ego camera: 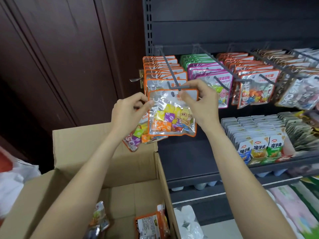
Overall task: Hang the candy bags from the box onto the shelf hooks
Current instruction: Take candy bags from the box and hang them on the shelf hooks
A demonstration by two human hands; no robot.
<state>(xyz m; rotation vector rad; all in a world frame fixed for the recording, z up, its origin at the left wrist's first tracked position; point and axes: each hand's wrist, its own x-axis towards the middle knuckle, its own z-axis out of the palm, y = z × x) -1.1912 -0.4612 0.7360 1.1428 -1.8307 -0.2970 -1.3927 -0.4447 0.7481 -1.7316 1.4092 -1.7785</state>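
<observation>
Cardboard box at bottom centre, a few bags inside; above it, mid-frame, left hand pinches candy bag by its left edge, right hand grips top right corner, w/ bag's hole just below hook tip; behind, orange bags hang on that hook.

Soft, even indoor light falls from above and in front, leaving the forearms and the cardboard box bright while the wooden door at left and the upper shelf panel stay dim. Glare streaks the clear candy bag fronts. Wide-angle bending tilts the shelf uprights, and the edges, especially the lower corners, are smeared and blurred.
</observation>
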